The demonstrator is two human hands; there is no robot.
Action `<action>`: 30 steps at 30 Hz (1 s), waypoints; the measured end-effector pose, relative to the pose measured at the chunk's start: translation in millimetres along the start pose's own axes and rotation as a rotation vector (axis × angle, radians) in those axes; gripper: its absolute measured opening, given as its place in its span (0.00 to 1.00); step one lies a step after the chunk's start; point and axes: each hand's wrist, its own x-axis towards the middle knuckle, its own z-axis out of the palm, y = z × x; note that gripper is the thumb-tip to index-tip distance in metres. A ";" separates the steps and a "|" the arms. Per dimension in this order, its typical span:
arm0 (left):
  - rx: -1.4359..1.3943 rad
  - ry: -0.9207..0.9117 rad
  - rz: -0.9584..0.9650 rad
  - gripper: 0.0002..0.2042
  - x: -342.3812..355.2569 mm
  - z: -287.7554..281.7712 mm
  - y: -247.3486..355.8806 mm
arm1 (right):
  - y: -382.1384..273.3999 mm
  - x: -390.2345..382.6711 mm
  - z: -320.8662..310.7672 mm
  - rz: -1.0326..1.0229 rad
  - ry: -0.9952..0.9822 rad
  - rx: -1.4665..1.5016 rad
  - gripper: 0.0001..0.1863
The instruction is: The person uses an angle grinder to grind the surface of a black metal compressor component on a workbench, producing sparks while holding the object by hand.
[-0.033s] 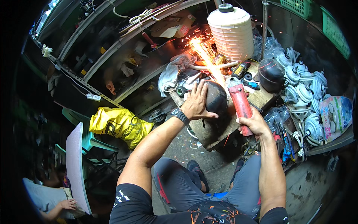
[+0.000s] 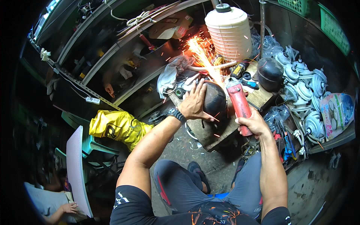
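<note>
Over a wooden block (image 2: 204, 134), orange sparks (image 2: 203, 52) spray beside a red power tool (image 2: 239, 100) and a dark dome (image 2: 215, 99)

Nearest, along the lower edge, are the wearer's grey trousers (image 2: 174, 182) and dark shoes (image 2: 196, 169). Two bare forearms reach forward. The left hand (image 2: 192, 105), with a dark watch (image 2: 176, 114) at its wrist, lies spread and unclenched on the dome's left side, fingers pointing away, thumb at the near edge. The right hand (image 2: 253, 123) is wrapped around the near end of the tool, grasping it firmly. The dome sits on the block, between the left hand and the tool. Any contact between tool and dome is unclear.

To the left is a bulging yellow bag (image 2: 119, 129). Farther forward, a second dark dome (image 2: 270, 73) sits right of the tool, near a heap of pale, disc-shaped parts (image 2: 304, 90). Beyond stand a white ribbed tank (image 2: 228, 35) and, to the left, metal shelving (image 2: 139, 86).
</note>
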 end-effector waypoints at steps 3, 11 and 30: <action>-0.094 0.048 0.086 0.76 2.4 5.9 -8.9 | -0.2 -5.1 3.5 0.036 0.036 -0.024 0.28; -0.091 0.139 0.062 0.72 2.6 13.9 -7.8 | 1.2 -15.9 2.1 0.038 0.067 -0.046 0.31; -0.111 0.174 -0.013 0.73 0.1 21.8 2.8 | 10.1 18.5 3.1 -0.015 0.054 -0.046 0.31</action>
